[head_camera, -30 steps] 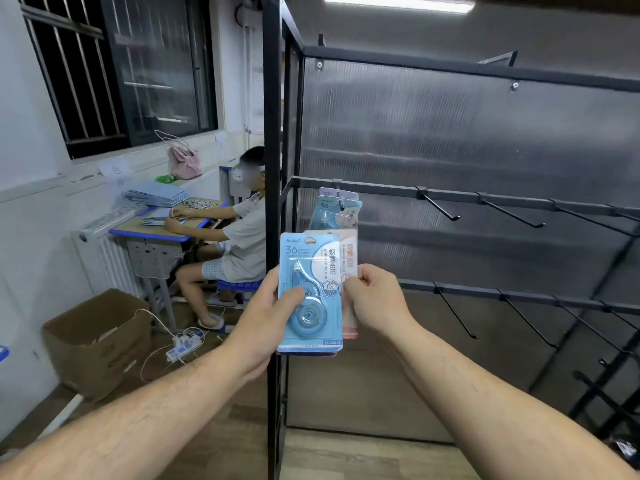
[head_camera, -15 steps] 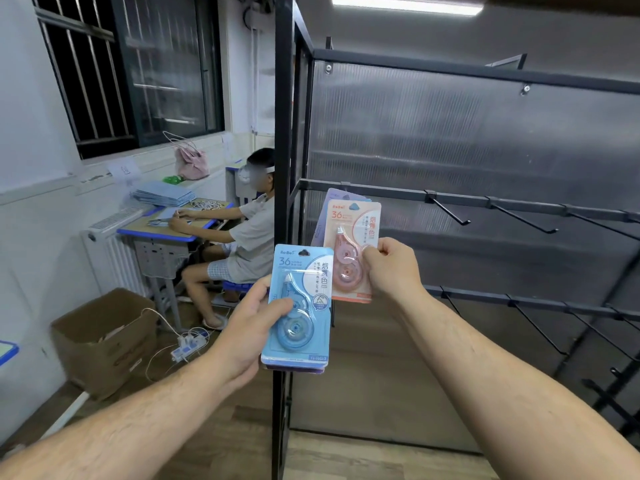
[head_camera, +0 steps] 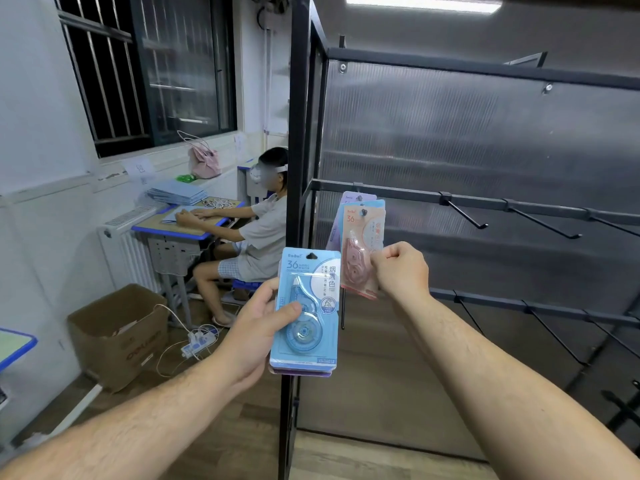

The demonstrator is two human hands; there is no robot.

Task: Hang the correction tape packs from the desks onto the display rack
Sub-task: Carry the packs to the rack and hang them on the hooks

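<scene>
My left hand (head_camera: 258, 336) grips a small stack of correction tape packs, a blue pack (head_camera: 306, 313) in front and a purple one behind it, low in front of the rack's corner post. My right hand (head_camera: 401, 268) pinches the lower right edge of a pink pack (head_camera: 360, 244). The pink pack's hole sits over the leftmost hook (head_camera: 363, 212) of the display rack's middle rail (head_camera: 398, 194). Behind it on the same hook hang a blue pack and a purple pack (head_camera: 356, 197).
The black rack's corner post (head_camera: 298, 133) stands between me and a seated person (head_camera: 256, 230) at a blue-edged desk (head_camera: 183, 226). Bare hooks (head_camera: 464, 214) line the rails to the right. A cardboard box (head_camera: 117, 334) and a power strip (head_camera: 197, 341) lie on the floor at left.
My right hand took the pink pack off the stack, raised it to the leftmost hook and slid its hole onto the hook. My left hand lowered the remaining stack slightly.
</scene>
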